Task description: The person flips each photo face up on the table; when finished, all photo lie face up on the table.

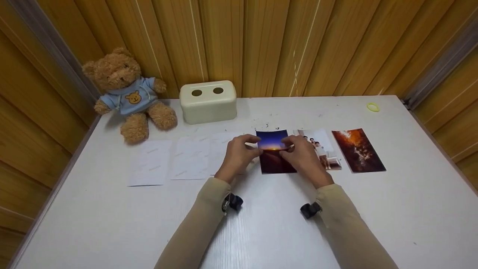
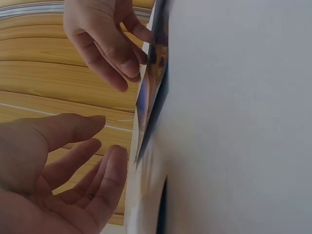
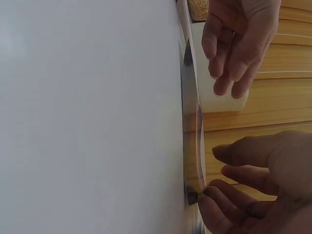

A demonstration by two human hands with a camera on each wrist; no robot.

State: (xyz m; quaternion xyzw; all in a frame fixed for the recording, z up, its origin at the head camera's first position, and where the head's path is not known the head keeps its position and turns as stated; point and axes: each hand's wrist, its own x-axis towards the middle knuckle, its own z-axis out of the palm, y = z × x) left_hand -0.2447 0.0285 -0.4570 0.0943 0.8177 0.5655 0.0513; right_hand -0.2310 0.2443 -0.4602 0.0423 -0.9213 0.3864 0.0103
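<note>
A sunset photo print (image 1: pixel 272 138), blue above and dark red below, lies on the white table between both hands. My left hand (image 1: pixel 239 154) is at its left edge, fingers spread and loosely bent; the left wrist view shows this hand (image 2: pixel 73 168) apart from the print, with a gap between thumb and fingers. At the opposite edge, my right hand (image 1: pixel 304 155) touches the print with its fingertips. In the right wrist view the right thumb stands away from those fingers (image 3: pixel 219 202). Just right of it lies a photo of people (image 1: pixel 324 151), partly covered by the right hand.
Farther right is a red-orange photo (image 1: pixel 358 149). White sheets with faint print (image 1: pixel 150 162) lie in a row on the left. Behind them stand a teddy bear (image 1: pixel 130 91) and a cream box with two holes (image 1: pixel 209 106). A yellow-green ring (image 1: pixel 372 107) lies back right.
</note>
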